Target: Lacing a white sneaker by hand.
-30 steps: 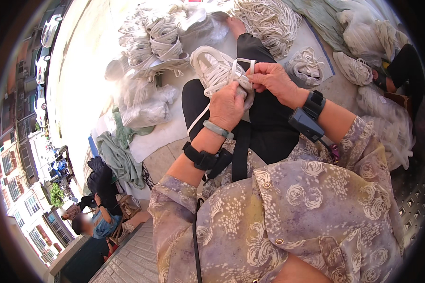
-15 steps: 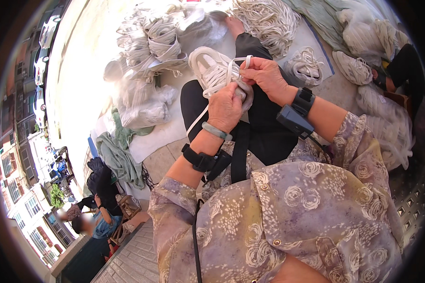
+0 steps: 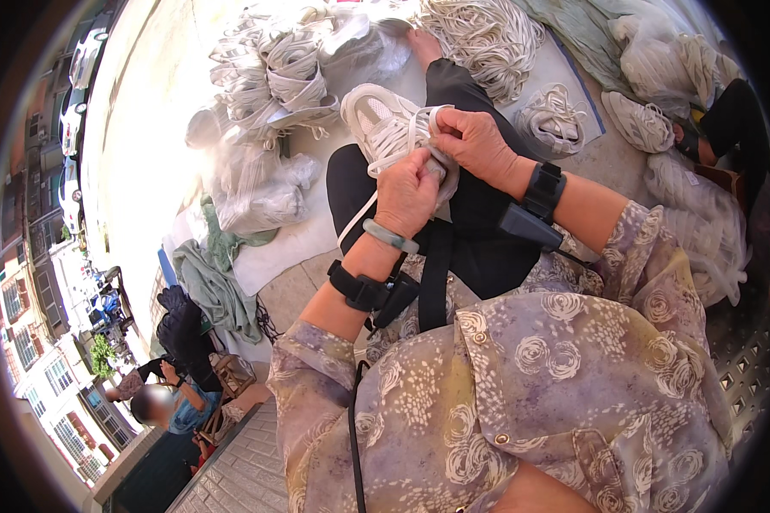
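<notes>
A white and grey sneaker rests on my lap, its toe pointing away from me. A flat white shoelace runs through it, and one length trails down over my left knee. My left hand is closed at the shoe's collar, with thumb and finger pinched; what lies in the pinch is mostly hidden, beside the lace. My right hand pinches a loop of the lace just right of the shoe's tongue. Its fingertips are close to the eyelets.
A big heap of white laces lies beyond my leg. White shoes are piled at the far left, with plastic bags below. One more shoe sits right of my knee. Another person's dark-clothed leg is at the right; a seated person is lower left.
My right hand has moved slightly down and closer to the shoe, and its lace loop is lower and smaller. My left hand has hardly moved.
</notes>
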`<state>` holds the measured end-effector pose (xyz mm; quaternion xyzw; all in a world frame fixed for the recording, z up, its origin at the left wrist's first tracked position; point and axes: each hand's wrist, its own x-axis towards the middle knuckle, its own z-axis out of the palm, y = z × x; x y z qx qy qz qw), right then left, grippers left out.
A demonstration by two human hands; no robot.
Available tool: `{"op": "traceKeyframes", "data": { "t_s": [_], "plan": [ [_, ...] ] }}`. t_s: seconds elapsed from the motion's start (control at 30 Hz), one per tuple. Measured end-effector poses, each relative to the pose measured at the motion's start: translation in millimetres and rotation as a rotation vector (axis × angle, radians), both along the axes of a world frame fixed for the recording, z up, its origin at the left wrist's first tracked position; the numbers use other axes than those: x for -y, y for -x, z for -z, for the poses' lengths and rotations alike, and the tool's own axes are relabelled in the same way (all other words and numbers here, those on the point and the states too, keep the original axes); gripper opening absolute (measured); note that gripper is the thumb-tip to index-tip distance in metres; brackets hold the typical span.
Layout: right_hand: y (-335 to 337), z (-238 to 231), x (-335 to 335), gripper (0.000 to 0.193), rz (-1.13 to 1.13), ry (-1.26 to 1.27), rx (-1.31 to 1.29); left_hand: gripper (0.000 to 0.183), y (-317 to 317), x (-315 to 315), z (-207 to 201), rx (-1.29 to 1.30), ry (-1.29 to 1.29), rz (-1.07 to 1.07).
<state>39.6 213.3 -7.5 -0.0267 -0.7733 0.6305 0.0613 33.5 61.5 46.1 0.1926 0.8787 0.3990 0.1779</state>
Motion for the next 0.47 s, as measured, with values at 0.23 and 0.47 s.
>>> {"op": "traceKeyframes", "data": {
  "t_s": [0.23, 0.47],
  "plan": [
    [2, 4, -5, 0.014, -0.026, 0.056, 0.126, 0.023, 6, 2, 1, -0.067, 0.028, 0.088],
    [-11, -8, -9, 0.02, -0.213, -0.168, 0.086, 0.022, 6, 7, 4, -0.073, 0.001, 0.069]
  ]
}}
